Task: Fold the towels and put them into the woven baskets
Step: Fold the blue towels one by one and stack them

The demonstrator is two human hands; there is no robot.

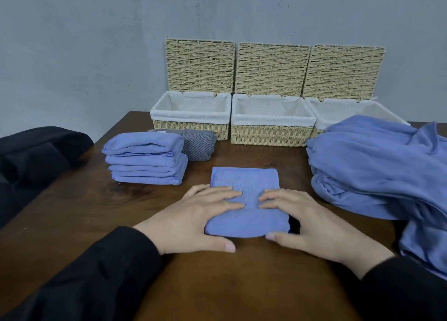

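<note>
Your left hand (193, 218) and right hand (312, 220) lie flat on the folded blue towel (245, 197) at the middle of the wooden table (217, 284); the fingers of both are straight and slightly spread, pressing its top, while each thumb rests on the wood at the towel's near edge; neither hand pinches the cloth. To your left stands a stack of folded blue towels (145, 161), and just behind it a grey folded towel (199, 146) touches the front of the left woven basket (191, 124); beside that basket sit the middle basket (271, 132) and the right basket (343, 112), all three in a row against the wall, white-lined, lids raised upright behind them; no towel shows inside any of them, though the right one's interior is partly hidden. A loose heap of unfolded blue towels (372, 166) covers the right side of the table and hides that basket's front; how many lie in it you cannot tell. A dark garment (36, 156), possibly a jacket, lies at the far left.
</note>
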